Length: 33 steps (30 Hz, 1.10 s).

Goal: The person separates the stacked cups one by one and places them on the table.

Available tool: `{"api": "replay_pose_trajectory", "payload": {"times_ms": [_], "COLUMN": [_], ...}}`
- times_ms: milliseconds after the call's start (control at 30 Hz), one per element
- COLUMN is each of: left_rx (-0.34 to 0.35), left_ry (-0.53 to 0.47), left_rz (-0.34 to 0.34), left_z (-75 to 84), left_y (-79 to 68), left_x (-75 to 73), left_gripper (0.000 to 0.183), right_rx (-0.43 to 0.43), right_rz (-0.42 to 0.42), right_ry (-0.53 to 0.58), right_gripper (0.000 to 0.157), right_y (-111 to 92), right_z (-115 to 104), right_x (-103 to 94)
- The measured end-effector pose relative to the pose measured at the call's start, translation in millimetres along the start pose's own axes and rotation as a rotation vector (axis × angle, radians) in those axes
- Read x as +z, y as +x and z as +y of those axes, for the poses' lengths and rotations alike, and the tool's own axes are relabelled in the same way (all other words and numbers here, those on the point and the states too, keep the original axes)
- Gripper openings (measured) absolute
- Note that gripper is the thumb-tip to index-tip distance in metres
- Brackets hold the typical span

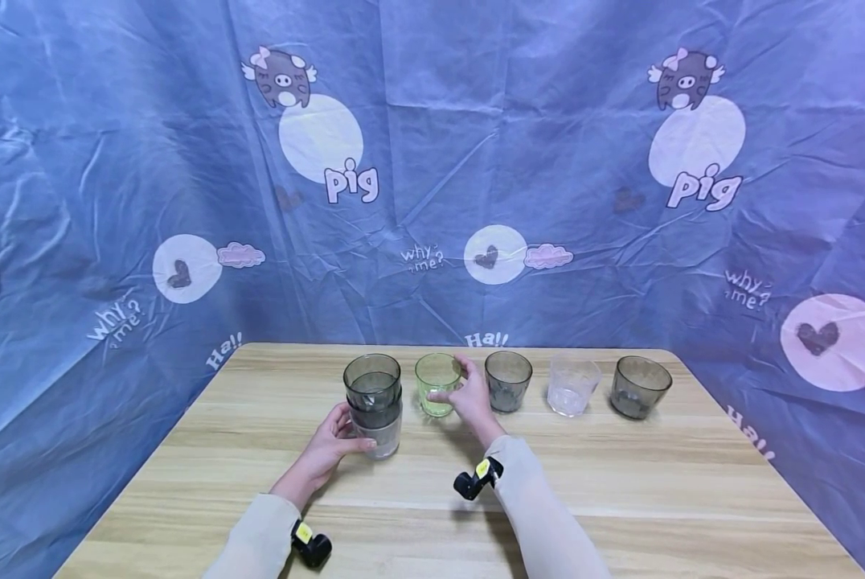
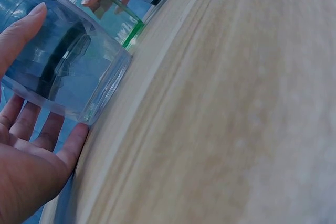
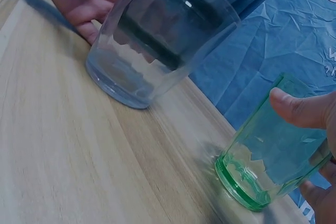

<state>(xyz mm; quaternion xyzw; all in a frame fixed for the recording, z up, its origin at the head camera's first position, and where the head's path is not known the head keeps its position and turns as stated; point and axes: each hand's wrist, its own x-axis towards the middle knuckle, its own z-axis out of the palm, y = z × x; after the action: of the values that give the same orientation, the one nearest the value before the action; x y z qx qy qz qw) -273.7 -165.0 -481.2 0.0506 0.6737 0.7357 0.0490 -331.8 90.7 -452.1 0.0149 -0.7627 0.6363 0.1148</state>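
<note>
On the left side of the table, several glasses are nested in an upright stack, smoky grey glasses [image 1: 371, 381] above a clear glass [image 1: 383, 440] at the bottom. My left hand [image 1: 334, 444] holds the clear glass from its left side, thumb across the front and fingers around the back. Just right of the stack is a light green glass [image 1: 435, 388], upright with its base at the tabletop. My right hand [image 1: 470, 399] grips it from the right, the thumb [image 3: 296, 109] on its near wall; some fingers are hidden behind the glass.
To the right of the green glass stand a smoky grey glass [image 1: 508, 384], a clear glass [image 1: 571, 389] and another smoky grey glass [image 1: 639, 389] in a row near the back edge. A blue printed cloth [image 1: 432, 161] hangs behind the wooden table [image 1: 418, 531].
</note>
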Motion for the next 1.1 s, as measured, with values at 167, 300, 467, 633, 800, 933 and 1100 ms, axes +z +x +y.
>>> {"api": "replay_pose_trajectory", "payload": {"times_ms": [167,300,467,633,800,933,1100], "left_rx": [0.0,0.002,-0.001,-0.001,0.001,0.002,-0.006], "left_ry": [-0.001,0.003,0.006,0.007,0.007,0.002,-0.003], "left_rz": [0.005,0.005,0.009,0.006,0.007,0.005,-0.002], "left_z": [-1.1,-0.4,1.0,2.0,2.2,1.8,1.6], "left_y": [0.0,-0.3,-0.1,-0.1,-0.2,0.1,0.2], "left_x": [0.4,0.5,0.3,0.4,0.7,0.7,-0.2], "left_gripper": [0.08,0.081,0.081,0.082,0.081,0.081,0.081], "right_rx": [-0.023,-0.04,-0.075,-0.086,-0.123,-0.169,-0.216], "right_rz": [-0.026,-0.046,-0.037,-0.028,-0.029,-0.05,-0.089], "right_ry": [-0.039,-0.033,-0.017,0.009,0.073,0.145,0.222], "right_gripper": [0.102,0.107,0.108,0.108,0.103,0.098,0.094], "right_y": [-1,0,1,1,-1,-7,-13], "right_z": [1,-3,-13,-24,-37,-53,-67], "right_x": [-2.8,-6.4,-11.6,-16.0,-18.7,-18.9,-13.4]}}
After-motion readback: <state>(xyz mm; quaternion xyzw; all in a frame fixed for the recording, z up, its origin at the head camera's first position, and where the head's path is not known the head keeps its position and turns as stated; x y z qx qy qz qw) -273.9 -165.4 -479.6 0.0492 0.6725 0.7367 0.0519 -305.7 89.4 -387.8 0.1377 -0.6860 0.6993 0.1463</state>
